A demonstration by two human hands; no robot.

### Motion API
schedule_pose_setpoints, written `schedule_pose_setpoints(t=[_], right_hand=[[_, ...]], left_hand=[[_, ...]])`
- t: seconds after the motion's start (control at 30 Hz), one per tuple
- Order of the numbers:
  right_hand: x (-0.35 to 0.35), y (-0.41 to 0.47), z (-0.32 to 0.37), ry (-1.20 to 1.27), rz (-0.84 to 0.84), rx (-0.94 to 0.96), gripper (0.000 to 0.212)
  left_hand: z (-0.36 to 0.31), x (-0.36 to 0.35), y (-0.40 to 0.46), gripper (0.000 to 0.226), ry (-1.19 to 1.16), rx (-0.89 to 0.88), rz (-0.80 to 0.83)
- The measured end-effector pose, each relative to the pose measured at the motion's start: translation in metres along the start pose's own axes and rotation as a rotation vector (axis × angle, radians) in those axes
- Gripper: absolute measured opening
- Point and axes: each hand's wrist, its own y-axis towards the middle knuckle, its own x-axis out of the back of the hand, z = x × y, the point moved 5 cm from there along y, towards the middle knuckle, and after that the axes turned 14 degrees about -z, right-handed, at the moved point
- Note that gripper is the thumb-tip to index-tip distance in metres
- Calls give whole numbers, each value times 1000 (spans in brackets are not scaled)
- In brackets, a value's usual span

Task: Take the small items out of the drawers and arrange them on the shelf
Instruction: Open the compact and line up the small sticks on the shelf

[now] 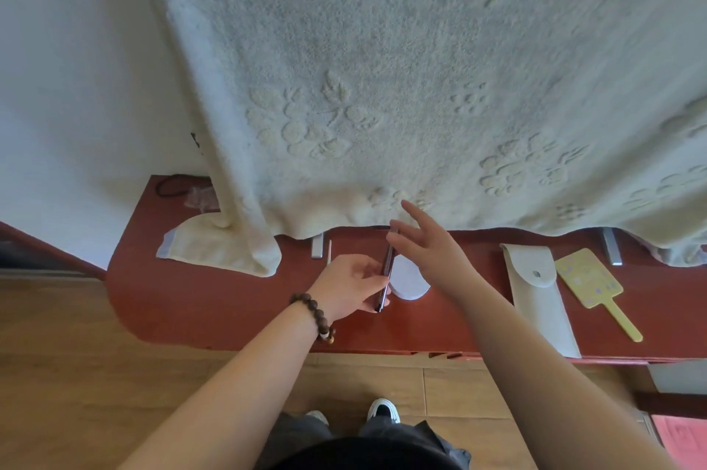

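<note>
Red shelf across mid frame, big cream towel draped over it from the top.
White pouch and yellow paddle-shaped card lie side by side at right; white oval pad at center. Left hand grips a thin dark flat item on edge, just beside the pad. Right hand hovers above it, fingers spread, holding nothing.

The light is soft and bright, like daytime. The picture bends at its edges. The big cream flower-patterned towel looks a bit blurry.
</note>
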Motion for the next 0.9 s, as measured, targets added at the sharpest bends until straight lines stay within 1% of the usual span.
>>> schedule_pose_setpoints(t=[0.07, 0.13, 0.2, 0.33, 0.47, 0.63, 0.8, 0.9], right_hand=[[1, 0, 3, 98, 42, -32, 48], [2, -2, 5, 114, 45, -28, 36], [2, -3, 5, 117, 36, -15, 31], [-1, -7, 5, 216, 67, -33, 31], [-1, -12, 13, 237, 139, -45, 29], [3, -13, 11, 238, 144, -73, 26], [4, -15, 6, 233, 128, -116, 26], [2, -17, 0, 205, 110, -121, 26]], left_hand=[[-4, 3, -4, 11, -55, 28, 26], [-6, 5, -8, 14, -87, 38, 45], [-7, 6, -10, 15, -110, 36, 78], [-9, 3, -14, 18, -136, 41, 139], [-9, 2, -17, 17, -247, 63, 211], [-5, 2, -19, 11, -236, 60, 192], [2, -2, -22, 11, -231, 41, 186], [7, -3, -22, 10, -262, 64, 169]])
